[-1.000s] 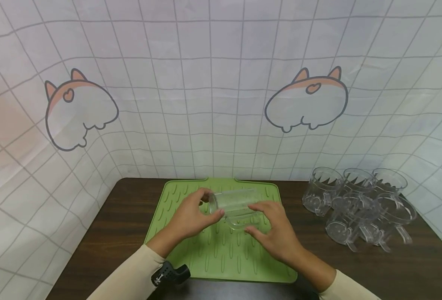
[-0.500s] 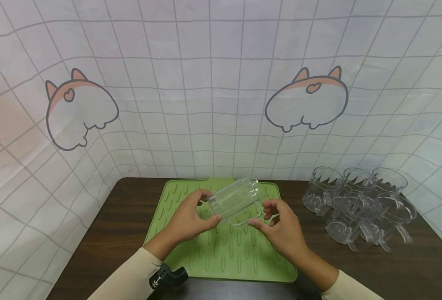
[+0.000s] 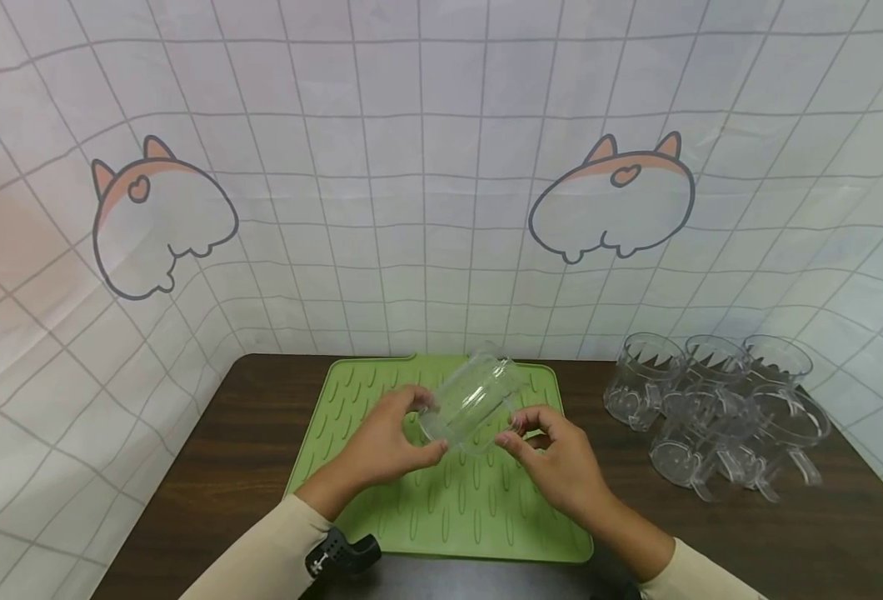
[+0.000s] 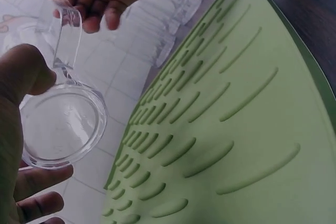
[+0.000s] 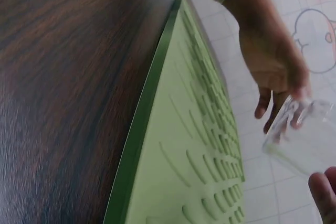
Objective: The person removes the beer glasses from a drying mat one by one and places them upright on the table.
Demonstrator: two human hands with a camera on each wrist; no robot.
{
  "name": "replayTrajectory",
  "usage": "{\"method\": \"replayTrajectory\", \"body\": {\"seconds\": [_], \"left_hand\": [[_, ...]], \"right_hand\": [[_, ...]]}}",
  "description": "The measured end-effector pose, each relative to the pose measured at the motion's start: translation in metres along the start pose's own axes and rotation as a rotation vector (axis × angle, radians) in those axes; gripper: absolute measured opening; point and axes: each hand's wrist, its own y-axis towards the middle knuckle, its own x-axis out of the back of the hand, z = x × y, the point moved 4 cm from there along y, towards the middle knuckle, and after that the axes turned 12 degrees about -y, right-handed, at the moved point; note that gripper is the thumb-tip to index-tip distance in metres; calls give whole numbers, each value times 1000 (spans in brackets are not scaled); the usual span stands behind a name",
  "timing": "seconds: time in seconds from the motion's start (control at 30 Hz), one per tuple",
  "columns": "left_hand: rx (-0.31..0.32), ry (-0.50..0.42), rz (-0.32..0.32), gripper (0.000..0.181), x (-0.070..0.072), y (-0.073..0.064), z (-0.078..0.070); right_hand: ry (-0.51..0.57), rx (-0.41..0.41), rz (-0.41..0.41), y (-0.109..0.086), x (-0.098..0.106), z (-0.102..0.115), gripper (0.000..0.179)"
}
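Observation:
Above the green mat (image 3: 441, 525), a clear mug (image 3: 471, 398) is held tilted, its base toward the left hand and its mouth pointing up and away to the right. My left hand (image 3: 385, 437) grips the base end between thumb and fingers. In the left wrist view the round base (image 4: 63, 124) shows close to the left thumb. My right hand (image 3: 561, 458) pinches the mug's handle (image 4: 68, 38) between thumb and forefinger. The right wrist view shows only part of the right fingertips (image 5: 321, 190), beside the mug.
Several clear mugs (image 3: 651, 375) stand grouped on the right of the dark wooden table (image 3: 224, 467). A white tiled-pattern sheet (image 3: 441, 208) with cartoon animals hangs behind and at both sides.
The mug has turned from nearly level to a steeper tilt, its mouth end rising. My right hand has shifted from near the mug's body to its handle. The left hand keeps its grip.

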Motion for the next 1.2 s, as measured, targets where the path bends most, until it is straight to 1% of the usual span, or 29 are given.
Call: {"method": "replayTrajectory", "body": {"seconds": [0.17,0.27,0.33,0.43,0.57,0.7,0.8,0.97,1.07,1.2], "left_hand": [[24,56,16,52,-6,1,2],[31,74,32,54,-11,2,3],[32,82,46,57,-15,4,2],[36,98,60,62,-20,5,3],[38,109,72,66,-25,5,4],[17,113,85,67,-29,5,4],[2,114,102,70,-31,5,4],[2,133,127,75,-31,2,4],[6,154,120,75,-28,-1,6],[0,181,103,73,-20,-7,11]], "right_hand": [[121,-54,80,-2,-5,4,20],[163,-44,110,-3,-8,8,18],[170,-14,122,-4,-10,12,17],[144,68,123,-5,-11,18,16],[64,187,113,-7,-11,24,16],[15,252,119,-10,-9,25,16],[-15,255,117,-11,-7,24,17],[-64,234,98,-15,1,18,21],[-91,228,83,-19,7,13,23],[-139,241,45,-24,16,5,28]]}}
